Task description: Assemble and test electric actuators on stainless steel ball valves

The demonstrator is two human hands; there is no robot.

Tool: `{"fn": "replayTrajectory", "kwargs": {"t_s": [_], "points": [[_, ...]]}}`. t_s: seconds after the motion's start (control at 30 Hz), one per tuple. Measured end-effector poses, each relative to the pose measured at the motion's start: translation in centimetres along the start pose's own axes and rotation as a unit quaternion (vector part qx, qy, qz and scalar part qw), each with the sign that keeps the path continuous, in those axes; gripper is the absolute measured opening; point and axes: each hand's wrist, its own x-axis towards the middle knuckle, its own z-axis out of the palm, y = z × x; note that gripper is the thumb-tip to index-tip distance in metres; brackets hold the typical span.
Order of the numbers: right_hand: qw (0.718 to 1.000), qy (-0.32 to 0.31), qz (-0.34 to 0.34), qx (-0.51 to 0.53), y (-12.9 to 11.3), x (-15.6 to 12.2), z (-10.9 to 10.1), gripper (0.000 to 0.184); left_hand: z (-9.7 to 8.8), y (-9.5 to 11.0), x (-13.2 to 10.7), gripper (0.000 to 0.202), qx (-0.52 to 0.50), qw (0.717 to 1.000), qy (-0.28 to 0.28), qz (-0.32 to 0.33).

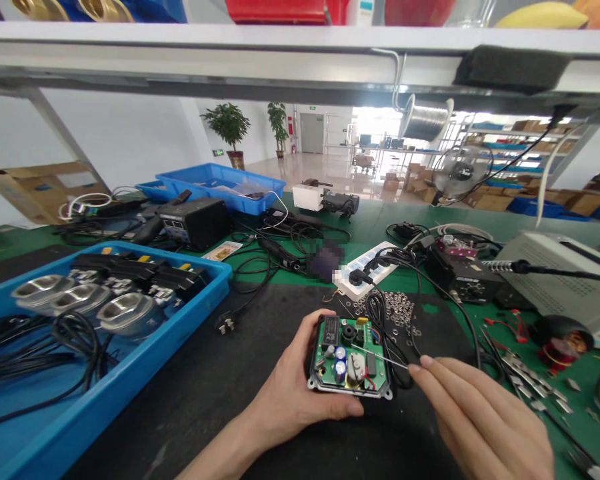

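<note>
My left hand (300, 383) is wrapped round the left and near sides of an open housing that holds a green circuit board (379, 350), tilted towards me. On the board sit a black relay (331, 331), blue capacitors (340, 363), a round pale component (356, 367) and red wires. My right hand (480, 407) pinches a thin silvery rod (385, 359) whose far end lies over the board's middle; whether it touches cannot be seen. A black cable (379, 307) loops behind the housing's right side.
At left stands a blue tray (180, 353) with metal-and-black assemblies. Small metal nuts (400, 309) lie scattered behind the board, near a white power strip (365, 273). At right are a black soldering station (467, 280) and loose tools. A solder spool (427, 119) hangs from the overhead shelf.
</note>
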Motion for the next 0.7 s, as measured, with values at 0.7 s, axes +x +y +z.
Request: {"fn": "replayTrajectory", "kwargs": {"t_s": [0.7], "points": [[0.692,-0.135,0.525,0.477,-0.7,4.9,-1.0,0.041,-0.3,1.0,0.1,0.101,0.035,0.999,-0.008,-0.006]]}}
